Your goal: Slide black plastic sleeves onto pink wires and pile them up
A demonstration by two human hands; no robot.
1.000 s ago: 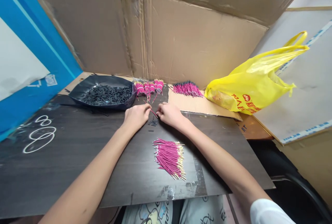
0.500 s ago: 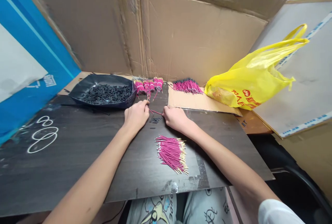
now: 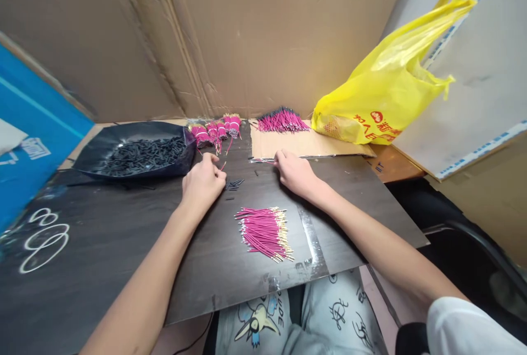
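Observation:
My left hand [image 3: 205,180] is closed beside the black tray [image 3: 88,160], with the tip of a short pink wire [image 3: 223,166] sticking out from its fingers. My right hand [image 3: 297,173] pinches another thin pink wire, which points left along the front edge of the cardboard sheet [image 3: 325,149]. Between the hands lie several short black tubes [image 3: 235,184], one of them apart from the rest. Nearer to me, a flat pile of pink wires [image 3: 263,233] has gold ends turned to the right. Fingers hide most of both held wires.
Loose black tubes [image 3: 142,156] fill the tray. Tied bundles of pink wire [image 3: 214,131] stand behind it. On the cardboard rests a heap of black-tipped pink wires [image 3: 283,120], next to a yellow plastic bag [image 3: 379,91]. White loops [image 3: 45,245] lie at left.
My hands have moved apart, the right one going rightward to the cardboard's edge with a wire. A wire end now shows at my left fingers. The whole view has also shifted.

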